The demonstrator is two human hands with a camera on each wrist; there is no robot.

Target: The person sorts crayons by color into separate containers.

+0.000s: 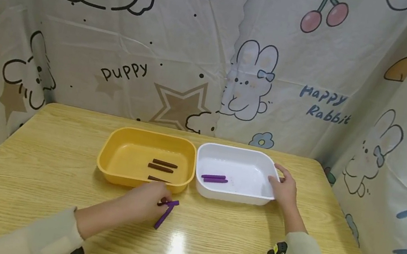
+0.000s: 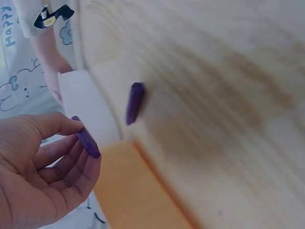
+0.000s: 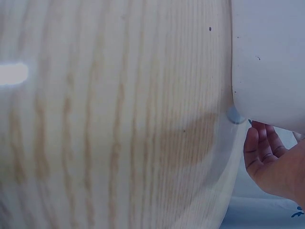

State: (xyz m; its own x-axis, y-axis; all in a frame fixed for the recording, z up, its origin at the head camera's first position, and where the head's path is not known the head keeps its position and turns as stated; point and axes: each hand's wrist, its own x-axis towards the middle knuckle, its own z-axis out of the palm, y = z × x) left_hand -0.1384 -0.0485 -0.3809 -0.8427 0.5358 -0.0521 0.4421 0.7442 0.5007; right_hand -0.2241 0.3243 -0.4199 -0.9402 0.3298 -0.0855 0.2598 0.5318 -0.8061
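My left hand pinches a purple crayon between thumb and fingertips, just in front of the yellow tray. Below it on the table lies a second purple crayon, seen apart from the held one in the left wrist view. At the right end of the white tray, my right hand grips the rim, with the thumb over the edge and the fingers along the outside. Two purple crayons lie inside the white tray, near its left end. Several brown crayons lie in the yellow tray.
Both trays stand side by side toward the back of the wooden table. A cloth printed with cartoon animals hangs behind the table and along its sides. Bright glare shows on the tabletop near the front.
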